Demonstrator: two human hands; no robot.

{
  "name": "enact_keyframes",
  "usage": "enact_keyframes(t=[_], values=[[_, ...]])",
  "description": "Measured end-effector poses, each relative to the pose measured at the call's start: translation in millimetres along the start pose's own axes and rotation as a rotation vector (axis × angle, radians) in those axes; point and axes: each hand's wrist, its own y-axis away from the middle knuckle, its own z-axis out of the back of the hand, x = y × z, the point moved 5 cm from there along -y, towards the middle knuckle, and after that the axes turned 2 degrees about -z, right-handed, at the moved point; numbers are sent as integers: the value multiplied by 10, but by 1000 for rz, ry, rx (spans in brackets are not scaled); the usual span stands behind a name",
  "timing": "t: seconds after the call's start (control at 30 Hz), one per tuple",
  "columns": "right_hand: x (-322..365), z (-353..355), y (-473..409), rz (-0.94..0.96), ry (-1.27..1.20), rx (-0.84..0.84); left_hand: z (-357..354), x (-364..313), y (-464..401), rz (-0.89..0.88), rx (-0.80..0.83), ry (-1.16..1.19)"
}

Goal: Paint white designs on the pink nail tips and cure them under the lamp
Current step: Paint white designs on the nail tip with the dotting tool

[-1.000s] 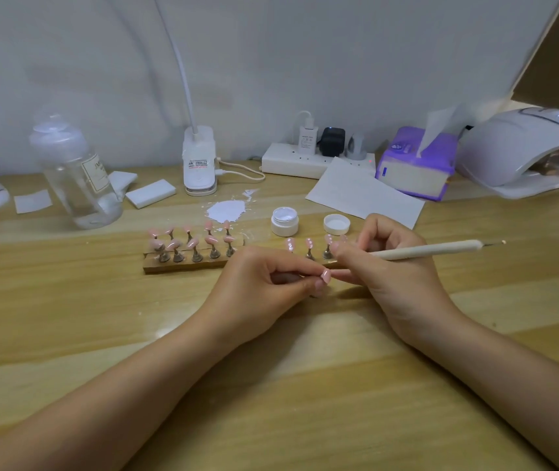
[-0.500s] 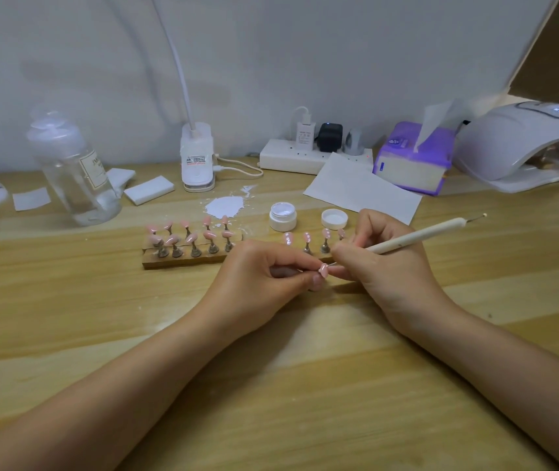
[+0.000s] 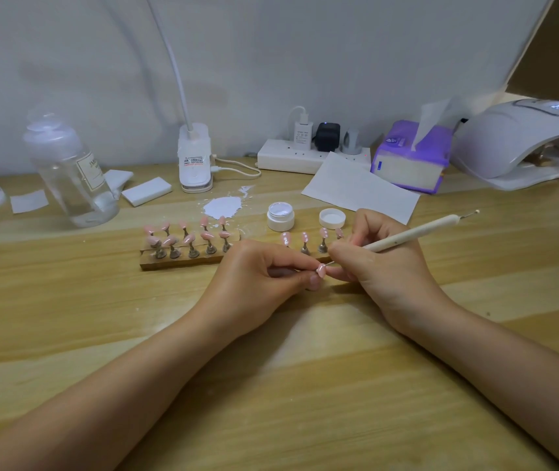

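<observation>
Wooden desk (image 3: 67, 317), frame centre: left hand (image 3: 254, 280) pinching pink nail tip (image 3: 321, 269) by edges; right hand (image 3: 383, 263) gripping dotting pen (image 3: 414, 232). Probably light, slippery, wet-painted.

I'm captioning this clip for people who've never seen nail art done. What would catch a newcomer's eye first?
Front and centre, the left hand pinches a pink nail tip while the right hand touches a white dotting pen to it. Just behind stand rows of pink tips on a wooden holder, beside an open white gel jar. At far right sits the domed curing lamp.
</observation>
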Motion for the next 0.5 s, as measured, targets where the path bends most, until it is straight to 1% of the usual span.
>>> enact_keyframes(t=[0.5], values=[[2, -1, 7, -5, 26, 9, 6, -21, 3, -20, 11, -19]])
